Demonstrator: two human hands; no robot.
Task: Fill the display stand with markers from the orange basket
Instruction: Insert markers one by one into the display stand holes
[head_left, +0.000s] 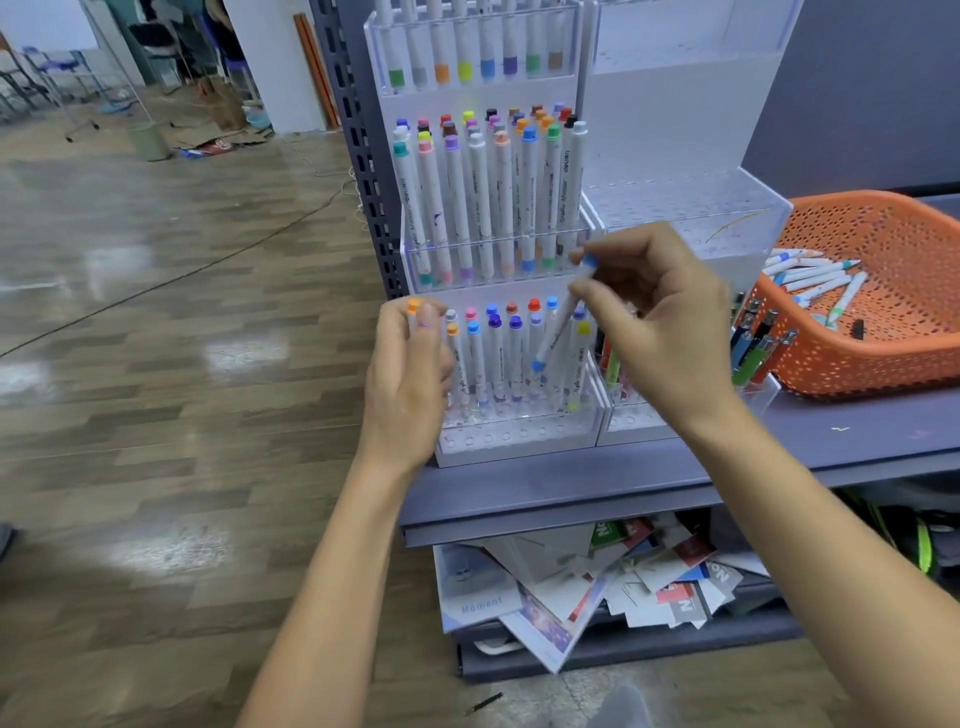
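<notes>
Gripping an orange-capped marker (414, 310) upright, the left hand (408, 374) sits at the left edge of the display stand (519, 448), level with its bottom tier. In front of that stand's lower right part, the right hand (655, 325) pinches a blue-capped marker (563, 319) between thumb and fingertips. The marker is tilted, its lower blue end hanging among the upright markers (496, 353) of the bottom tier. Right of the stand, on the same grey shelf (571, 486), the orange basket (893, 366) holds loose markers (813, 275) lying flat.
</notes>
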